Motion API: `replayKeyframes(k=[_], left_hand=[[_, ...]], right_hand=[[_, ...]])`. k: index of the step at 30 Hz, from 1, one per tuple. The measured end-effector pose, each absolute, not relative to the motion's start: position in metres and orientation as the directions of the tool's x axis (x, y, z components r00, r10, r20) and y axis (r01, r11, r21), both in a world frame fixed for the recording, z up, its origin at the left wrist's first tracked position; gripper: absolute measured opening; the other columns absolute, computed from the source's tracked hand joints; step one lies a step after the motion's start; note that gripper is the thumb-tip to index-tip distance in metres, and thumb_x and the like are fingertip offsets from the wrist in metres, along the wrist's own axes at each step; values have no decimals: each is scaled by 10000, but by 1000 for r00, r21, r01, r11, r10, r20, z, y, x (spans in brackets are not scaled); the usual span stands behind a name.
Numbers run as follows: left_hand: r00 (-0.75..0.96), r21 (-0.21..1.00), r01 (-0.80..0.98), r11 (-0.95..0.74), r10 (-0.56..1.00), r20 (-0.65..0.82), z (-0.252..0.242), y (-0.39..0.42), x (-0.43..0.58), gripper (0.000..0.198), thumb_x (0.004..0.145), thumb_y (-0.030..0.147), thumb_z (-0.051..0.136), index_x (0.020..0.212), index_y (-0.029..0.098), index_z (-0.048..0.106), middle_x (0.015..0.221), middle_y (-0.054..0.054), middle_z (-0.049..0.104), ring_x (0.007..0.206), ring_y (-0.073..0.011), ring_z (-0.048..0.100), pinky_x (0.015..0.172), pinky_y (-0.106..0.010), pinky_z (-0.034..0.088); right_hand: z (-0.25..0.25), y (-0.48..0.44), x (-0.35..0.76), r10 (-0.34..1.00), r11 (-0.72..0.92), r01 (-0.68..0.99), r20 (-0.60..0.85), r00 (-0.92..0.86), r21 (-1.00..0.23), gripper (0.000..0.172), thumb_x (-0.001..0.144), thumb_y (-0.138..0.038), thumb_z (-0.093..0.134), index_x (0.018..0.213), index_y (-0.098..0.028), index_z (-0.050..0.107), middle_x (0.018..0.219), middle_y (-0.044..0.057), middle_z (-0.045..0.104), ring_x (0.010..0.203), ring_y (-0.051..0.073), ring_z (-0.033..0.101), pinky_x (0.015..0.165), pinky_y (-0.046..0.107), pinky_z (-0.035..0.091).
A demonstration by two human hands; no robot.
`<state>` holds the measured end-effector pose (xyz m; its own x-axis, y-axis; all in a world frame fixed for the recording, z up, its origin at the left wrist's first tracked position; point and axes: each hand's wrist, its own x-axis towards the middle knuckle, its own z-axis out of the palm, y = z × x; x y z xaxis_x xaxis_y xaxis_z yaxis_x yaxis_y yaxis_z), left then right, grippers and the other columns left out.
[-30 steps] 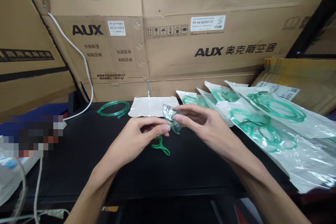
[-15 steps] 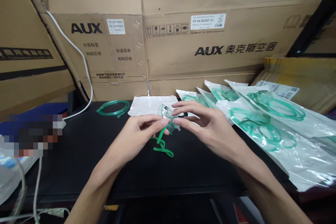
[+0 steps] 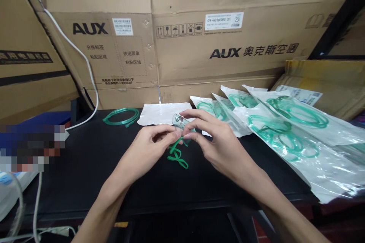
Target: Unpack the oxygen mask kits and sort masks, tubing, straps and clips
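Note:
Over the black table, both hands hold a clear, green-tinted plastic oxygen mask [image 3: 177, 120]. My left hand [image 3: 152, 142] is closed, its thumb and fingers pinching the mask's near edge where the strap joins. From there a green elastic strap [image 3: 176, 154] dangles in loose loops. My right hand [image 3: 216, 136] curls over the mask's right side, thumb and index fingertip pressed together beside the left thumb. Its fingers cover much of the mask, so the exact grip point is partly hidden. Behind the hands lies a white paper sheet or pouch [image 3: 162, 114].
Coiled green tubing [image 3: 119, 123] lies at the back left. Several clear-fronted pouches [image 3: 308, 167] with green tubing overlap on the right. Cardboard [image 3: 182, 60] walls the back. A white cable [image 3: 92, 64] runs down on the left, near a blue item [image 3: 42, 119].
My right hand's fingers have drawn in, its thumb and index moving left to meet near the strap joint. The strap's loops have shifted slightly. The view has moved a little.

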<state>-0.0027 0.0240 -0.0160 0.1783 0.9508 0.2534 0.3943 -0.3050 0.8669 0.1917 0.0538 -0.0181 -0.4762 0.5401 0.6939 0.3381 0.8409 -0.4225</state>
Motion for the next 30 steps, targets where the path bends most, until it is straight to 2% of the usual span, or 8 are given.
replayKeyframes(k=[5, 7, 11, 18, 22, 25, 30], left_hand=[[162, 835, 467, -289, 957, 241, -17, 25, -2, 253, 920, 359, 567, 734, 205, 643, 667, 50, 478, 652, -126, 394, 591, -255, 305], [163, 834, 479, -273, 961, 221, -17, 25, -2, 261, 910, 351, 554, 707, 200, 617, 647, 51, 462, 637, -126, 387, 584, -260, 295], [151, 829, 494, -262, 965, 215, -18, 26, -2, 249, 892, 341, 549, 698, 201, 616, 638, 47, 475, 638, -133, 410, 588, -264, 300], [150, 828, 498, -260, 966, 213, -17, 26, -3, 241, 894, 338, 552, 704, 205, 617, 657, 49, 497, 661, -134, 441, 616, -251, 329], [141, 844, 477, -244, 969, 201, -17, 25, -2, 258, 904, 347, 571, 714, 211, 680, 730, 31, 617, 686, -140, 482, 661, -251, 362], [134, 858, 455, -238, 971, 198, -17, 25, -1, 258, 899, 330, 577, 711, 214, 709, 787, 20, 679, 703, -145, 515, 685, -252, 381], [138, 836, 481, -265, 964, 226, -17, 23, 1, 232, 889, 301, 552, 726, 214, 693, 715, 33, 649, 686, -153, 532, 648, -254, 373]], right_hand=[[-21, 50, 189, 468, 879, 350, 729, -500, -325, 226, 945, 1, 498, 928, -182, 630, 1288, 116, 623, 1177, 192, 617, 952, 329, 527], [-21, 49, 190, 458, 881, 367, 731, -506, -298, 248, 945, 9, 469, 946, -186, 621, 1287, 125, 617, 1186, 209, 607, 952, 356, 521], [-19, 48, 192, 446, 875, 417, 742, -501, -245, 272, 928, 15, 441, 940, -201, 607, 1248, 127, 621, 1142, 239, 620, 913, 405, 517], [-13, 50, 200, 450, 850, 484, 765, -461, -208, 274, 912, 39, 448, 922, -196, 590, 1187, 114, 630, 1056, 216, 619, 887, 361, 488], [-6, 52, 206, 445, 831, 522, 793, -415, -193, 247, 928, 11, 479, 907, -205, 597, 1167, 101, 643, 1068, 217, 630, 903, 360, 483], [-5, 51, 206, 438, 840, 506, 797, -417, -196, 242, 939, 1, 480, 890, -208, 592, 1120, 90, 654, 1033, 210, 638, 882, 357, 488], [-11, 47, 197, 425, 886, 393, 770, -476, -245, 286, 927, 40, 439, 919, -214, 570, 1055, 76, 677, 979, 203, 643, 835, 348, 499]])
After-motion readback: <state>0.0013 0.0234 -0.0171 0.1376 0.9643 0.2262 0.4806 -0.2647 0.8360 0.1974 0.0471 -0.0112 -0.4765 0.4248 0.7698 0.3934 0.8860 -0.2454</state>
